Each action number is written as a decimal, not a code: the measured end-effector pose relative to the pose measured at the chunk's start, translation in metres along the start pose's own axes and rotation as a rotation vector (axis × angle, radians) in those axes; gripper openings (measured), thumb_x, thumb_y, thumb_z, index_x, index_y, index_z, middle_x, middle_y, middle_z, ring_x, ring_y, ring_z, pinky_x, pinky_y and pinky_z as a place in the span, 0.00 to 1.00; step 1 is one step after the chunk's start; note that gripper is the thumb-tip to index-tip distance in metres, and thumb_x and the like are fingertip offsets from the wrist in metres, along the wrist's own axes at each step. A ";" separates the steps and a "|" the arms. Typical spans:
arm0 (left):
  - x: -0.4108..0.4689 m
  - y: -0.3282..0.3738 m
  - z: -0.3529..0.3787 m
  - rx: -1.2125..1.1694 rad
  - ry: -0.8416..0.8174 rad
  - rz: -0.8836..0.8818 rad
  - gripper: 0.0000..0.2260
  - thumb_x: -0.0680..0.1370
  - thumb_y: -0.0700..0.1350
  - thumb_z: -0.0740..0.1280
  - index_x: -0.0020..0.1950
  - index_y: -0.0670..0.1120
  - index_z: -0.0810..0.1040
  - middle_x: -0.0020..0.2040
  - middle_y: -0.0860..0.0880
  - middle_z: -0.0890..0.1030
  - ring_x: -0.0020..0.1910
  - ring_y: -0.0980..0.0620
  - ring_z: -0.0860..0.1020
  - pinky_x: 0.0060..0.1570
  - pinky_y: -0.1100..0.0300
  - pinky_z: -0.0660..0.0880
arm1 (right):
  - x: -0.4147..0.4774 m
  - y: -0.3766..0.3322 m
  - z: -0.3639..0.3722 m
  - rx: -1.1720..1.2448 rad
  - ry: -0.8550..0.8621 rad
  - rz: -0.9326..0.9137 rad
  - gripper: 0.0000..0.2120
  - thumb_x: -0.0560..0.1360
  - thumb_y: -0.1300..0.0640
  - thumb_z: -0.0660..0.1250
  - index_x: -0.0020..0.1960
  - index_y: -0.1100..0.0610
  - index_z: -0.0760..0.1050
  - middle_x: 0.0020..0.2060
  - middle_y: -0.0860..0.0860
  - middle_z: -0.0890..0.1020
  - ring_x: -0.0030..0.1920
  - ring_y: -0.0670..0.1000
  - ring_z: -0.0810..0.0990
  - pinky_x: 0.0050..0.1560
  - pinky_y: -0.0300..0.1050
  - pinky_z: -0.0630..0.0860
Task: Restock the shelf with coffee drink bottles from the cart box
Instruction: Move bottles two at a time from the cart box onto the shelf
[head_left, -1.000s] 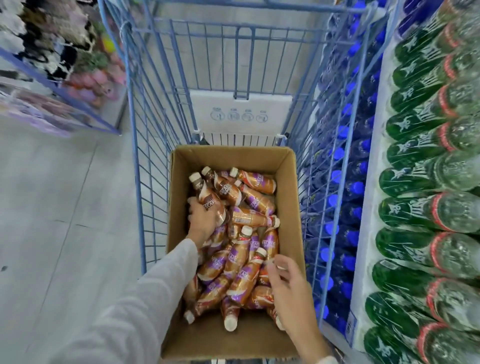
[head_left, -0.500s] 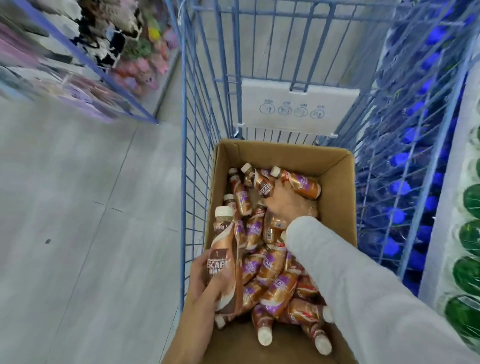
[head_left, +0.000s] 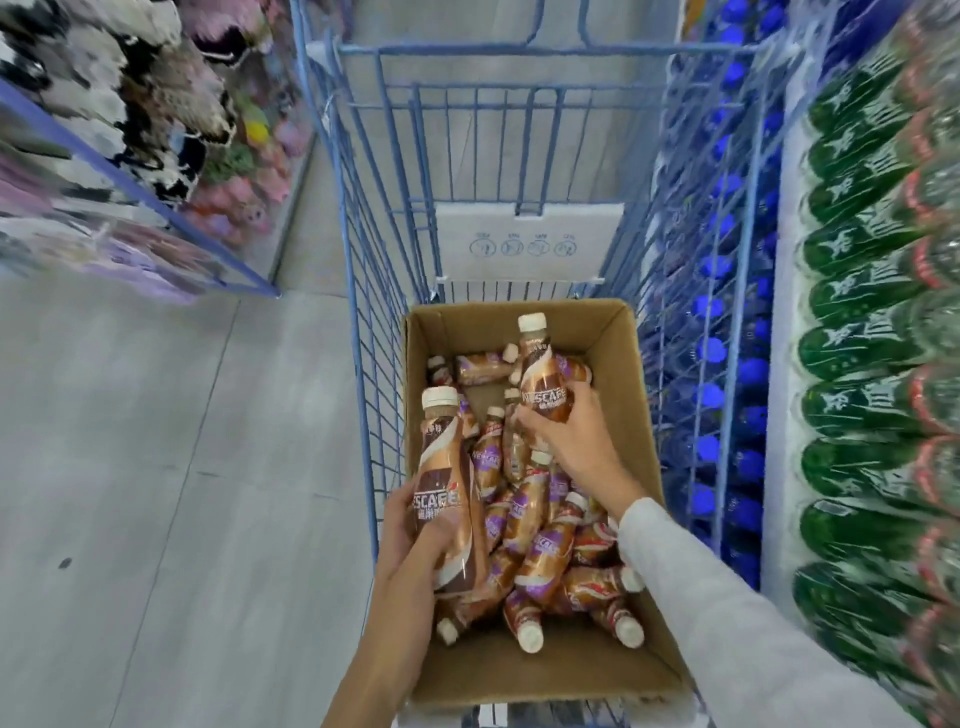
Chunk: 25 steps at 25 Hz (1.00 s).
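An open cardboard box (head_left: 641, 431) sits in a blue wire cart (head_left: 363, 312) and holds several brown coffee drink bottles (head_left: 545, 551) lying in a heap. My left hand (head_left: 410, 535) grips one upright coffee bottle (head_left: 444, 483) with a white cap over the box's left edge. My right hand (head_left: 571, 441) grips a second coffee bottle (head_left: 543, 374), lifted upright above the heap near the box's far end.
A shelf on the right carries rows of green bottles (head_left: 872, 364), with blue-capped bottles (head_left: 722, 353) seen through the cart's wire side. A rack of plush goods (head_left: 135, 135) stands at the far left. Grey floor (head_left: 156, 493) lies left of the cart.
My right hand reached into the far end of the box and has lifted a bottle upright. My left hand raised its bottle out of the heap to the box's left side.
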<state>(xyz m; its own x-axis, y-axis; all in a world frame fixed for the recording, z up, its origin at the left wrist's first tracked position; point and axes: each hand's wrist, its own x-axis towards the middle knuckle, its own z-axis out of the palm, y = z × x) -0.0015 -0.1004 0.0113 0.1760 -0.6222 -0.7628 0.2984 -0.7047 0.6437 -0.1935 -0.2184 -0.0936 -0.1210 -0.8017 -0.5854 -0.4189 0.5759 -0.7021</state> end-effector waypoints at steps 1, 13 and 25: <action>-0.004 0.006 0.003 0.012 -0.038 0.014 0.15 0.73 0.57 0.71 0.56 0.72 0.76 0.54 0.60 0.83 0.52 0.54 0.85 0.48 0.51 0.84 | -0.032 -0.008 -0.013 0.101 0.018 0.024 0.36 0.67 0.35 0.77 0.66 0.45 0.63 0.60 0.45 0.75 0.58 0.45 0.78 0.57 0.45 0.77; -0.124 0.032 0.084 0.235 -0.682 0.216 0.23 0.68 0.55 0.75 0.62 0.67 0.78 0.58 0.56 0.84 0.55 0.49 0.85 0.46 0.46 0.83 | -0.315 -0.032 -0.112 0.756 0.479 -0.017 0.23 0.61 0.42 0.80 0.53 0.33 0.76 0.50 0.42 0.87 0.50 0.44 0.86 0.49 0.43 0.80; -0.324 -0.065 0.189 0.388 -1.175 0.323 0.24 0.69 0.50 0.74 0.65 0.56 0.78 0.59 0.50 0.85 0.56 0.48 0.84 0.53 0.46 0.81 | -0.547 0.063 -0.198 0.931 1.087 -0.166 0.18 0.70 0.59 0.79 0.55 0.49 0.76 0.41 0.43 0.86 0.41 0.42 0.84 0.38 0.33 0.77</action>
<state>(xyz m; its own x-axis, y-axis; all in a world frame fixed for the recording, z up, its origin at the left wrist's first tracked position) -0.2550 0.0827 0.2277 -0.8013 -0.5691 -0.1843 0.0703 -0.3956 0.9157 -0.3319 0.2247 0.2622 -0.9209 -0.3475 -0.1766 0.1814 0.0187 -0.9832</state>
